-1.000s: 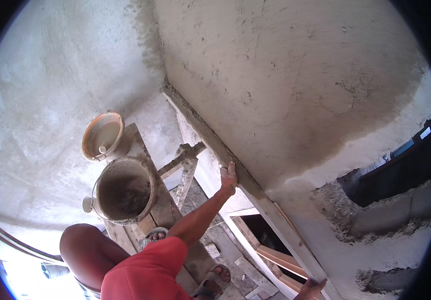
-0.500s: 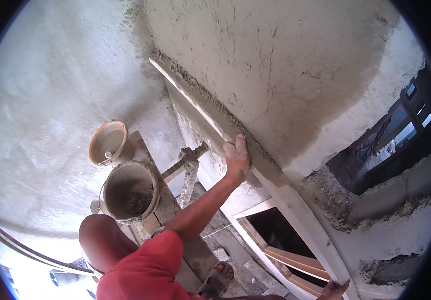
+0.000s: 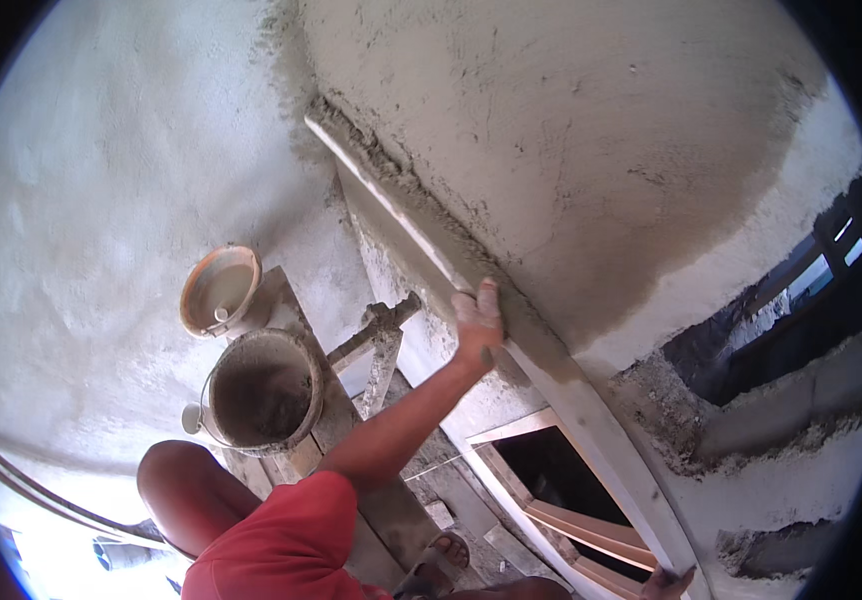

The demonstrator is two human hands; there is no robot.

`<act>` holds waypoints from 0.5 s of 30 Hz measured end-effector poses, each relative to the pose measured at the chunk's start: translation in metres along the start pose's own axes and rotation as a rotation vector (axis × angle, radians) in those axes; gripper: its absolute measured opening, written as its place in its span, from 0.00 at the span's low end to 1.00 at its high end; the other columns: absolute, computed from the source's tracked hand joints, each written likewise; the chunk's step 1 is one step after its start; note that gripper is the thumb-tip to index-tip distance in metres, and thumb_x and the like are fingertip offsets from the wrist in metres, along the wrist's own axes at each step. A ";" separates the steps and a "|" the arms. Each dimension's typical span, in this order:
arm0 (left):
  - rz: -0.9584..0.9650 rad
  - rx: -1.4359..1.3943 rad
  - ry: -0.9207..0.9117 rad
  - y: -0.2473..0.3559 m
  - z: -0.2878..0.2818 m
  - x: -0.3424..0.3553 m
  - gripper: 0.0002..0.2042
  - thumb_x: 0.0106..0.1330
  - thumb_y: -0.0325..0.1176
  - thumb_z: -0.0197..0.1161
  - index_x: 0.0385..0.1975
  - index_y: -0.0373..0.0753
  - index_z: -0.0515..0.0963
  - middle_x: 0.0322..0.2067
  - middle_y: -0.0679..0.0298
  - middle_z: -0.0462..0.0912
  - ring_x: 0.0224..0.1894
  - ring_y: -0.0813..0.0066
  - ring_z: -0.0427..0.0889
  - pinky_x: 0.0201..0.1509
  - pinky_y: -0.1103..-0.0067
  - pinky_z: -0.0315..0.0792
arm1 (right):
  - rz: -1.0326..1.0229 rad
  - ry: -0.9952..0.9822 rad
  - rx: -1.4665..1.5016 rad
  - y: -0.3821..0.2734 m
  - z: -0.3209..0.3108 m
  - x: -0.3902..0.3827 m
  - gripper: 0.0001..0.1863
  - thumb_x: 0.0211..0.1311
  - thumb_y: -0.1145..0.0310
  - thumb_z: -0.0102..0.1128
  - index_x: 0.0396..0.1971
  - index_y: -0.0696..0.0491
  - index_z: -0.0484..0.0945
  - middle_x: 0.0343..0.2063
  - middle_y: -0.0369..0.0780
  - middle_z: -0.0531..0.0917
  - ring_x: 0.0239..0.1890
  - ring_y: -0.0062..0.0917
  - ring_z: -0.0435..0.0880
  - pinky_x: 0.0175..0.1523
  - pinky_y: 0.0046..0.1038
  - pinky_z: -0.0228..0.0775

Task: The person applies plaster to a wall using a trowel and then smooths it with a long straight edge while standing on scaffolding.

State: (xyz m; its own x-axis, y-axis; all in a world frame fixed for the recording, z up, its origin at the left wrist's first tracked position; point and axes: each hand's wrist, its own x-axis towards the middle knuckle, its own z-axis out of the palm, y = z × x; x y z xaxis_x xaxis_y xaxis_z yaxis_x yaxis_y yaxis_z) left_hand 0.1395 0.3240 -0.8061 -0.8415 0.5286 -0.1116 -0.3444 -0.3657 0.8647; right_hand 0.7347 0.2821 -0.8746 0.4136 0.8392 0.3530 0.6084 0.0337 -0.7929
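I see the long straightedge board lying flat against the wet plastered wall, running from eleven o'clock down to five o'clock. My left hand grips it near the middle, fingers wrapped over its edge. My right hand shows only fingertips at the lower end; I cannot tell its grip. I judge this the levelling pass; next calls for steady, even pressure. A mortar bucket sits at eight o'clock.

left hand raised, arm outstretched.
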 end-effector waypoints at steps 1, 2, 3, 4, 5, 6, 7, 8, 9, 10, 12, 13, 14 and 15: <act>0.094 0.046 0.034 -0.014 -0.012 0.015 0.18 0.65 0.45 0.53 0.37 0.33 0.64 0.28 0.62 0.71 0.24 0.77 0.72 0.22 0.81 0.68 | 0.408 0.082 0.510 -0.031 0.017 -0.008 0.20 0.59 0.56 0.52 0.41 0.58 0.75 0.35 0.45 0.80 0.35 0.30 0.79 0.37 0.28 0.72; 0.185 0.078 0.065 -0.022 -0.017 0.025 0.18 0.65 0.45 0.53 0.38 0.33 0.64 0.28 0.63 0.71 0.23 0.77 0.71 0.22 0.81 0.68 | 0.802 0.173 1.020 -0.060 0.029 -0.011 0.20 0.59 0.56 0.52 0.41 0.58 0.75 0.36 0.45 0.80 0.36 0.29 0.79 0.39 0.28 0.72; 0.180 0.076 0.049 -0.027 -0.016 0.027 0.18 0.65 0.45 0.53 0.38 0.33 0.64 0.28 0.63 0.71 0.23 0.77 0.71 0.22 0.81 0.68 | 0.757 0.145 1.015 -0.077 0.032 -0.015 0.22 0.58 0.53 0.53 0.41 0.57 0.75 0.35 0.43 0.80 0.36 0.28 0.78 0.39 0.26 0.70; 0.166 0.108 0.074 -0.029 -0.014 0.026 0.18 0.66 0.44 0.52 0.36 0.32 0.62 0.29 0.60 0.71 0.26 0.77 0.71 0.26 0.80 0.69 | 0.745 0.162 1.013 -0.058 0.026 -0.008 0.22 0.58 0.53 0.53 0.41 0.57 0.75 0.35 0.43 0.80 0.36 0.28 0.78 0.39 0.26 0.70; 0.159 0.139 0.097 -0.027 -0.010 0.026 0.18 0.67 0.43 0.52 0.35 0.31 0.60 0.31 0.58 0.70 0.29 0.76 0.71 0.31 0.79 0.70 | 0.753 0.156 1.055 -0.030 0.026 0.002 0.24 0.59 0.54 0.54 0.48 0.58 0.69 0.44 0.44 0.75 0.45 0.32 0.74 0.48 0.33 0.69; 0.157 0.136 0.085 -0.020 -0.007 0.021 0.18 0.67 0.43 0.52 0.35 0.31 0.60 0.31 0.58 0.70 0.29 0.76 0.71 0.31 0.79 0.70 | 0.768 0.146 1.095 -0.011 0.024 0.007 0.29 0.59 0.55 0.55 0.54 0.58 0.64 0.53 0.44 0.70 0.55 0.36 0.70 0.56 0.39 0.68; 0.092 0.120 0.121 -0.006 0.000 0.014 0.18 0.66 0.44 0.52 0.35 0.32 0.61 0.27 0.61 0.70 0.25 0.78 0.70 0.24 0.80 0.67 | 0.726 0.151 1.134 -0.033 0.027 -0.001 0.28 0.59 0.56 0.55 0.54 0.58 0.65 0.53 0.45 0.70 0.54 0.35 0.71 0.56 0.39 0.69; 0.028 0.104 0.159 0.003 0.005 0.009 0.18 0.65 0.46 0.52 0.35 0.34 0.63 0.23 0.64 0.69 0.20 0.79 0.69 0.17 0.80 0.65 | 0.723 0.160 1.142 -0.021 0.020 0.006 0.28 0.59 0.56 0.55 0.54 0.58 0.65 0.53 0.45 0.70 0.54 0.35 0.71 0.56 0.39 0.69; 0.074 0.144 0.120 -0.005 0.004 0.014 0.18 0.65 0.46 0.52 0.34 0.34 0.62 0.22 0.64 0.69 0.18 0.80 0.68 0.13 0.80 0.62 | 0.703 0.136 1.146 0.001 0.011 0.018 0.28 0.59 0.56 0.55 0.54 0.58 0.65 0.53 0.45 0.71 0.54 0.35 0.71 0.56 0.39 0.69; 0.080 0.141 0.113 -0.003 0.013 0.010 0.18 0.65 0.46 0.52 0.34 0.34 0.62 0.22 0.64 0.69 0.18 0.80 0.68 0.13 0.80 0.62 | 0.683 0.110 1.150 0.012 0.005 0.025 0.28 0.59 0.56 0.56 0.54 0.58 0.65 0.53 0.45 0.71 0.54 0.35 0.72 0.56 0.39 0.68; 0.086 0.171 0.069 0.007 0.025 -0.008 0.21 0.66 0.45 0.52 0.39 0.28 0.60 0.32 0.56 0.72 0.31 0.71 0.72 0.34 0.76 0.68 | 0.692 0.209 1.107 0.011 -0.006 0.031 0.28 0.59 0.55 0.56 0.54 0.57 0.65 0.53 0.44 0.72 0.55 0.35 0.71 0.56 0.39 0.68; 0.088 0.175 0.055 0.013 0.031 -0.015 0.22 0.66 0.44 0.52 0.40 0.26 0.60 0.35 0.53 0.73 0.35 0.68 0.73 0.40 0.75 0.69 | 0.710 0.164 1.134 0.011 -0.016 0.038 0.28 0.59 0.55 0.55 0.54 0.56 0.66 0.52 0.44 0.72 0.55 0.35 0.71 0.56 0.39 0.67; 0.084 0.195 0.041 0.018 0.035 -0.021 0.22 0.66 0.44 0.52 0.40 0.26 0.60 0.36 0.53 0.73 0.36 0.69 0.73 0.41 0.75 0.69 | 0.728 0.118 1.162 0.011 -0.024 0.042 0.27 0.59 0.55 0.55 0.54 0.55 0.66 0.52 0.44 0.72 0.54 0.35 0.71 0.56 0.39 0.67; 0.079 0.213 0.027 0.019 0.038 -0.024 0.22 0.66 0.43 0.52 0.41 0.25 0.60 0.36 0.52 0.73 0.37 0.69 0.73 0.42 0.75 0.69 | 0.732 0.235 1.109 0.011 -0.027 0.046 0.28 0.59 0.54 0.55 0.55 0.54 0.66 0.55 0.44 0.70 0.56 0.36 0.69 0.58 0.38 0.65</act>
State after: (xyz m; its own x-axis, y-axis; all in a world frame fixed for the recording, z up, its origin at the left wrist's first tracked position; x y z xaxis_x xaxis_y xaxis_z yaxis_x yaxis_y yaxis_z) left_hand 0.1693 0.3332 -0.7683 -0.8743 0.4827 -0.0501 -0.1836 -0.2334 0.9549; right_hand 0.7787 0.3059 -0.8533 0.5783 0.7447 -0.3331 -0.6174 0.1326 -0.7754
